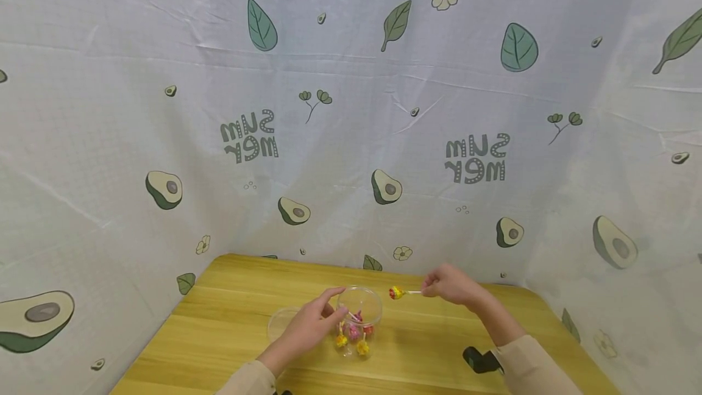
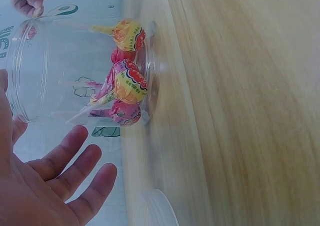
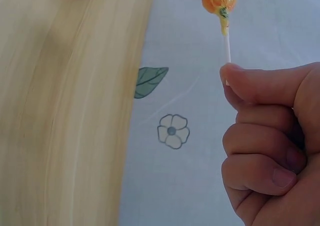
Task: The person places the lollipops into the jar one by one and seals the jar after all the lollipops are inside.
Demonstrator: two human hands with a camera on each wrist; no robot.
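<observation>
Yellow-wrapped lollipop (image 1: 397, 292): I log right hand (image 1: 448, 284) pinching its stick, gap left before jar (image 1: 376, 317); left hand (image 1: 311, 320) grips jar's left rim.

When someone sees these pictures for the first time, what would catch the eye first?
Probably the yellow lollipop, which the right hand pinches by its stick, right of the clear jar in the head view. Next come the colourful lollipops inside the jar, with the left hand at its rim. Avocado prints dot the backdrop.
</observation>
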